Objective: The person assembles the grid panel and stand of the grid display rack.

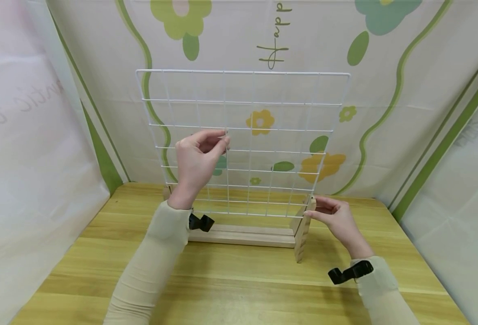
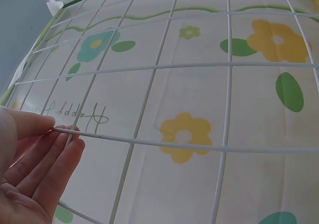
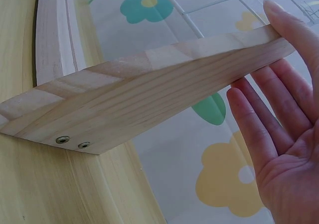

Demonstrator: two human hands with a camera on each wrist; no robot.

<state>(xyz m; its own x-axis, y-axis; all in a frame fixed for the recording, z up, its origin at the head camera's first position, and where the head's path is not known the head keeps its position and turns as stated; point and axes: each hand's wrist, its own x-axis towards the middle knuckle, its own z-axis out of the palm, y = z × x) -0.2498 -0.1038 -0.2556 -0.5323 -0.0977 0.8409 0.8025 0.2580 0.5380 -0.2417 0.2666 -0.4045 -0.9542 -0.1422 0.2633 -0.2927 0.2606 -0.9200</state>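
A white wire grid panel (image 1: pixel 239 71) leans up and back from a pale wooden stand. My left hand (image 1: pixel 200 155) pinches one of its wires left of the middle; the left wrist view shows the thumb and fingertips meeting at a wire crossing. With my right hand (image 1: pixel 338 221) I grip the upper end of the stand's right side board (image 1: pixel 302 239), thumb on the near edge and fingers behind. In the right wrist view, two metal screws (image 3: pixel 62 140) show low on that board's outer face. My left forearm hides most of the stand's left end.
A wooden crossbar (image 1: pixel 243 239) joins the stand's sides low over the wood-grain table (image 1: pixel 239 289). Behind hangs a white cloth (image 1: pixel 304 36) with flowers and lettering. Similar white cloth walls (image 1: pixel 27 149) close in the left and right sides.
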